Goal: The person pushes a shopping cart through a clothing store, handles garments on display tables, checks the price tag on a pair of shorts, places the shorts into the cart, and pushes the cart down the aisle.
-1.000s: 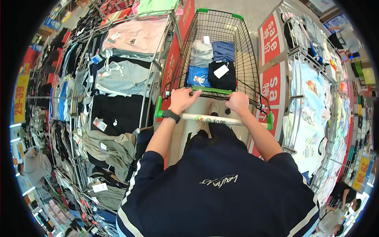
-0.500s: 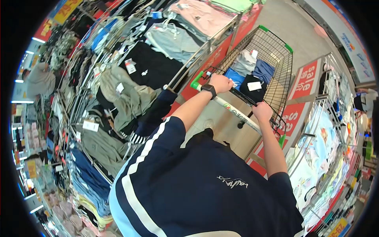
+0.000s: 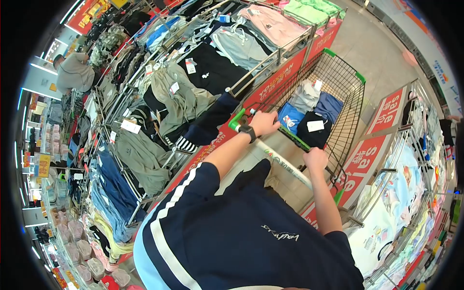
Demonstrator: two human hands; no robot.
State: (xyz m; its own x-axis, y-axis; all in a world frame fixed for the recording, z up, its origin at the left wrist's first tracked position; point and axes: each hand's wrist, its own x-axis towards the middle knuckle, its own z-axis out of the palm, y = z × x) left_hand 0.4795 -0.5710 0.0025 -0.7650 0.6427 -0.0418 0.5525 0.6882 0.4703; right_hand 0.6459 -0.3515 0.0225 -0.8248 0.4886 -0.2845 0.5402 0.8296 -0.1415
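clothes shop w/ cart (image 3: 347, 116), sale signs (image 3: 372, 159) & tagged garments (image 3: 220, 72).

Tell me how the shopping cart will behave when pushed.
The shopping cart will probably feel light for its size: open wire, just a few folded garments inside. Its wire mesh looks rigid, so it likely won't flex much. Tipping seems unlikely, with that load lying low.

Both arms (image 3: 227, 155) reach forward.
The left hand (image 3: 265, 123) and right hand (image 3: 316, 159) curl closed, apart, backs upward.
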